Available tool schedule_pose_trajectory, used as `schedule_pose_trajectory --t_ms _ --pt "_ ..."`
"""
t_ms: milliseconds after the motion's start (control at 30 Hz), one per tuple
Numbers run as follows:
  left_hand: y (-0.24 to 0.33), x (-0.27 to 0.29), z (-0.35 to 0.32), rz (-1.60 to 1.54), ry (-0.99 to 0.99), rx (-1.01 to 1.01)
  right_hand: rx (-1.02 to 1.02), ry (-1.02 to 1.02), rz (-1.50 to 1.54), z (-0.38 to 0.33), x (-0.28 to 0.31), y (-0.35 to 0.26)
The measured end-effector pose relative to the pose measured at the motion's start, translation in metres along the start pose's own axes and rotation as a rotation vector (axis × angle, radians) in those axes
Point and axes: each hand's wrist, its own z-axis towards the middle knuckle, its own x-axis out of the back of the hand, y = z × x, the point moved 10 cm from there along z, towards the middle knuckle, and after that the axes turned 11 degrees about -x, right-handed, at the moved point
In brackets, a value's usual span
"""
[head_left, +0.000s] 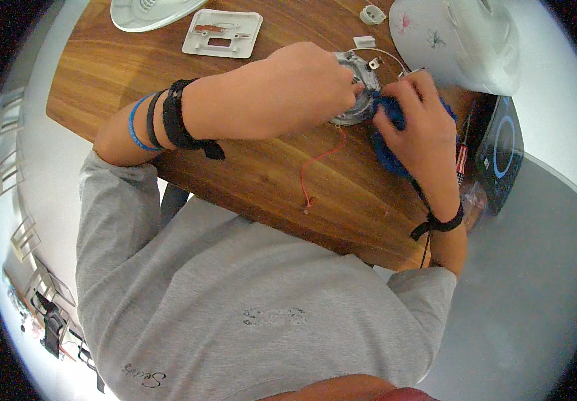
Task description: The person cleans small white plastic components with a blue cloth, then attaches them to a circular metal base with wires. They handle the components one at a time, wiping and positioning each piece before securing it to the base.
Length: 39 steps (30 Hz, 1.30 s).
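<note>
Left hand (302, 83) clamps round metal plate (356, 90) steady on wooden table (268, 167); right hand (415, 123) fist-closed around blue tool (389, 157), working plate's edge.

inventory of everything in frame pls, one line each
metal disc: 1, silver, round, table centre, under both hands
blue tool: 1, blue, in right hand, partly hidden
red wire: 1, red, loose on table below disc
white plate: 1, white, rectangular with cut-outs, table top
white cover: 1, white, top edge, cut off
white appliance: 1, white with flower print, top right
small white parts: 2, white, near appliance
dark box: 1, dark with blue ring, right table edge
table: 1, brown wood
left hand: on disc, dark wrist strap
right hand: grips blue tool, dark wrist strap
</note>
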Motion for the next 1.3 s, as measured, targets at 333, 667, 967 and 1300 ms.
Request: schedule_pose_trajectory --t_ms 333,667,967,1300 --pt "-0.001 0.008 0.000 0.021 -0.055 -0.025 -0.138 -0.009 0.227 0.015 -0.013 0.074" --pt "-0.009 0.005 -0.006 0.091 -0.110 -0.024 -0.046 -0.056 0.224 0.025 -0.016 0.052" --pt "-0.012 0.002 -0.004 0.061 -0.112 -0.045 -0.045 -0.194 0.323 0.024 -0.048 0.056" --pt "-0.010 0.008 -0.005 0.049 -0.057 -0.105 -0.047 -0.179 0.412 0.032 -0.039 0.058"
